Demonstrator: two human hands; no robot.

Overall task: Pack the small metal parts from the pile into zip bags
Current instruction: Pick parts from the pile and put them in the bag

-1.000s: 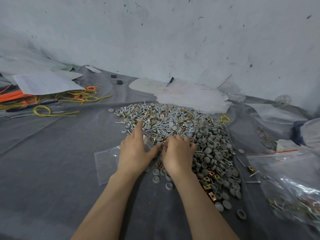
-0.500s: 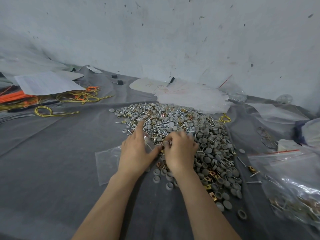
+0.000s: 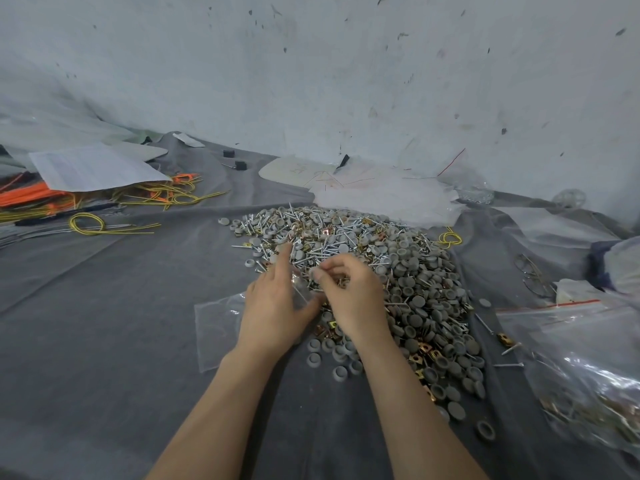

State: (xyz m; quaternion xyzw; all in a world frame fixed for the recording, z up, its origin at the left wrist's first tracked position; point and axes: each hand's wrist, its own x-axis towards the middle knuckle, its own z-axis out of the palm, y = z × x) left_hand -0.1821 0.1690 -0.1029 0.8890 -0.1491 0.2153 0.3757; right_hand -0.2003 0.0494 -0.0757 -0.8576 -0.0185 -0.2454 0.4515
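Note:
A wide pile [image 3: 388,268] of silver screws, grey round caps and small brass clips lies on the grey cloth [image 3: 104,323]. A clear zip bag [image 3: 216,327] lies flat at the pile's near left edge, its mouth under my left hand [image 3: 277,306]. My left hand holds the bag's mouth, index finger stretched toward the pile. Right beside it, my right hand [image 3: 353,296] has its fingers curled and pinches a few small parts at the bag's opening. What exactly sits between the fingertips is too small to tell.
Large clear bags [image 3: 571,368] with packed parts lie at the right. Yellow and orange wires [image 3: 114,202] and a paper sheet [image 3: 90,168] sit at the far left. White plastic sheets [image 3: 381,195] lie behind the pile, against the wall [image 3: 311,81].
My right hand has lifted off the pile with curled fingers and drawn toward the bag's mouth. My left hand stays on the bag, barely shifted.

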